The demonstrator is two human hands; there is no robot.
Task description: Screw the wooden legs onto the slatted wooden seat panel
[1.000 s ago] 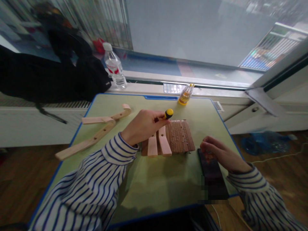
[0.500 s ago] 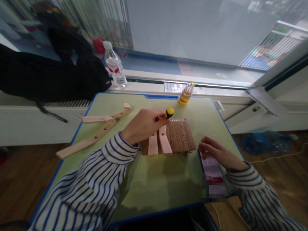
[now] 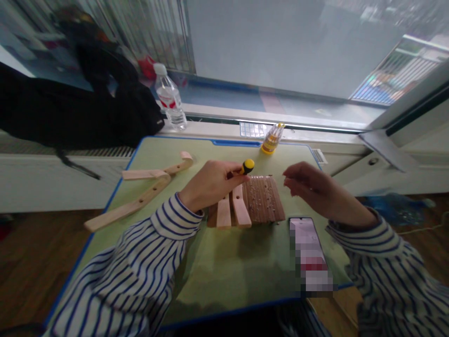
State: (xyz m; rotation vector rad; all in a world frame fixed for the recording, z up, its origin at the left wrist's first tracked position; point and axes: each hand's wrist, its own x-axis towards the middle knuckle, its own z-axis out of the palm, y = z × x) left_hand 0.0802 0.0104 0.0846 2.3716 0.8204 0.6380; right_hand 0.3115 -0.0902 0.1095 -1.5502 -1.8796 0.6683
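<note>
Surface [image 3: 224, 276]: pale green top with a blue rim, smooth and matt, set against the window sill so daylight falls on my work.

Black fabric bag [image 3: 70, 112]: soft and slumped on the sill at far left, off the surface and out of my way.

Curved pale wooden arms [image 3: 140, 194]: two long planed pieces with drilled holes and hooked ends, lying crossed at left, well apart from my hands, apparently set aside.

Brown ribbed wooden panel [image 3: 263, 199]: flat, grooved, darker than the rest, lying mid-surface. Two short pale wooden slats [image 3: 231, 210], each with a drilled hole, rest across its left part, touching it.

Flat dark phone [image 3: 310, 252]: glossy slab face up near the front right edge, screen lit, just beside the panel's corner, where I can glance at it.

Clear plastic water bottle [image 3: 170, 100]: red label, white cap, upright on the sill.

My left hand [image 3: 210, 185]: clenched around a screwdriver with a yellow-and-black handle [image 3: 247, 165], the rounded butt showing past my fingers, held upright over the slats. The tip is hidden.

My right hand [image 3: 312, 187]: released, fingers loosely curled, hovering above the panel's right edge, holding nothing.

Small yellow-capped clear case [image 3: 271, 139]: upright at the far edge. Contents too small to tell.
</note>
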